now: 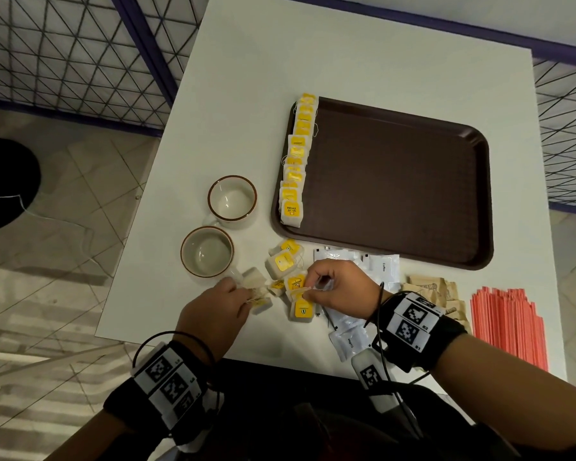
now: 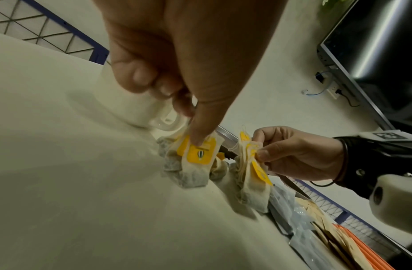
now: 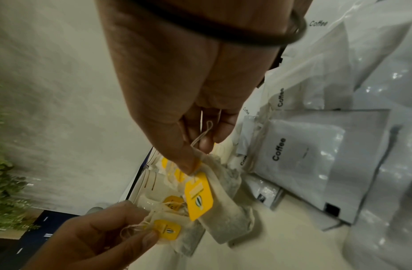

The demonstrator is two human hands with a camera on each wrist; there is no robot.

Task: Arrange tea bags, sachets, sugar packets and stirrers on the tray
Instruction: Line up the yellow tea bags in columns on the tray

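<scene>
A brown tray [image 1: 396,181] lies on the white table, with a row of yellow-tagged tea bags [image 1: 296,161] along its left edge. Loose tea bags [image 1: 283,261] lie in front of the tray. My left hand [image 1: 246,299] pinches one tea bag [image 2: 198,155] by its top, thumb on the yellow tag. My right hand [image 1: 308,292] pinches another tea bag [image 3: 223,197] by its top corner, so that it hangs over the table. White coffee sachets [image 1: 383,264] lie under and beside the right hand. Brown sugar packets [image 1: 436,291] and red stirrers [image 1: 509,327] sit to the right.
Two empty white cups [image 1: 232,201] [image 1: 207,251] stand left of the tray, the nearer one close to my left hand. The table's near edge [image 1: 167,342] runs just behind my wrists. A wire fence [image 1: 64,44] borders the far side.
</scene>
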